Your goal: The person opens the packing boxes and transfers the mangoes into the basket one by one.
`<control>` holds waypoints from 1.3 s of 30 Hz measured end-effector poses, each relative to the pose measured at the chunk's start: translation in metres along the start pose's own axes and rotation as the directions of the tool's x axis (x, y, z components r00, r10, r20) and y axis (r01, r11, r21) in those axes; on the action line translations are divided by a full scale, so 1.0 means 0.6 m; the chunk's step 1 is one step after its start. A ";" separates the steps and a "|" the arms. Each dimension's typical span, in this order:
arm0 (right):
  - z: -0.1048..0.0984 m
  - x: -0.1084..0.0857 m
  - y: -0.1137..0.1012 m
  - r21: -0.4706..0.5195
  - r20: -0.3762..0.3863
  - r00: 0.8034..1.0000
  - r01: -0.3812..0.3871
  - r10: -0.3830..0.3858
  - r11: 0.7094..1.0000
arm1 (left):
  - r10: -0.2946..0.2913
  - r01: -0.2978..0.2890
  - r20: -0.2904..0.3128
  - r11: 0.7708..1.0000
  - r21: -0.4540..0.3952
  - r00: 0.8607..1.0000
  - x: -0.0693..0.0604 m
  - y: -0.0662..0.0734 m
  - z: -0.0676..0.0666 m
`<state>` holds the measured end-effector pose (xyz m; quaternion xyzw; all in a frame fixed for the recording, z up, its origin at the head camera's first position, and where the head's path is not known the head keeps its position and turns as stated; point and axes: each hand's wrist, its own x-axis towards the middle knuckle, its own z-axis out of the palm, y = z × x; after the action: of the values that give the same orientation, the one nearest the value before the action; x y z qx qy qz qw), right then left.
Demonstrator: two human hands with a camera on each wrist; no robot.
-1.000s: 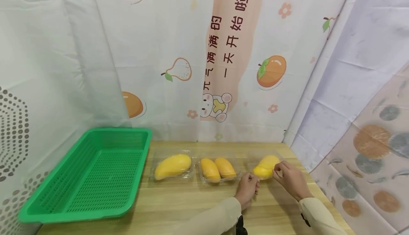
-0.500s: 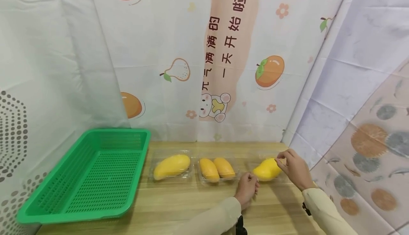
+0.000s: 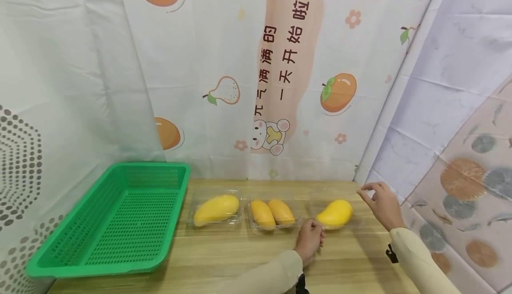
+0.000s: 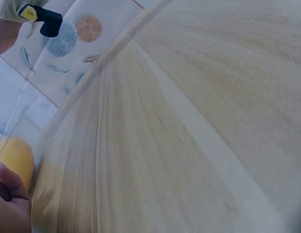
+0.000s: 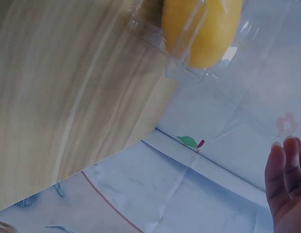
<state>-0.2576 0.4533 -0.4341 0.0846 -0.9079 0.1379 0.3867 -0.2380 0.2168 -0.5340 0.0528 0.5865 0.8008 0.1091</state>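
On the right of the table (image 3: 224,254), a yellow mango (image 3: 335,215) in a clear box (image 5: 187,41), with two filled boxes (image 3: 291,198) and a green basket (image 3: 174,214) farther left. Left hand (image 3: 309,240) at the box's near left corner, fingers curled, grip unclear; right hand (image 3: 385,205) just beyond its right side, thumb and fingertip nearly together, unclear whether pinching any plastic.

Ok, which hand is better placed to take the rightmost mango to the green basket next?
Probably the left hand: beside the rightmost mango, nearer the green basket. The right hand is farther right, past the mango.
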 end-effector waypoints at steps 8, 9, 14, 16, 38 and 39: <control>0.005 0.027 0.010 0.055 0.072 0.991 -0.114 0.110 0.992 | 0.000 0.000 0.005 1.000 -0.012 1.000 0.002 -0.001 -0.001; 0.006 0.029 0.011 0.068 0.080 0.990 -0.126 0.120 0.990 | -0.001 0.001 0.004 1.000 -0.010 1.000 0.003 0.000 -0.001; 0.010 0.036 0.019 0.121 0.116 0.976 -0.200 0.186 0.972 | -0.005 0.005 0.008 1.000 -0.002 1.000 0.002 0.002 -0.004; 0.012 0.036 0.023 0.140 0.132 0.965 -0.243 0.225 0.960 | -0.007 0.007 0.009 1.000 0.003 1.000 0.002 0.002 -0.005; 0.062 0.034 0.058 0.145 0.348 0.883 -0.381 0.314 0.913 | -0.027 0.026 0.013 0.997 0.068 1.000 0.005 0.002 -0.004; 0.064 0.033 0.061 0.139 0.364 0.878 -0.382 0.312 0.914 | -0.027 0.026 0.010 0.997 0.069 1.000 0.005 0.002 -0.003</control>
<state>-0.3064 0.4748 -0.4519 -0.0184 -0.9412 0.2822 0.1850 -0.2415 0.2152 -0.5335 0.0530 0.6140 0.7782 0.1210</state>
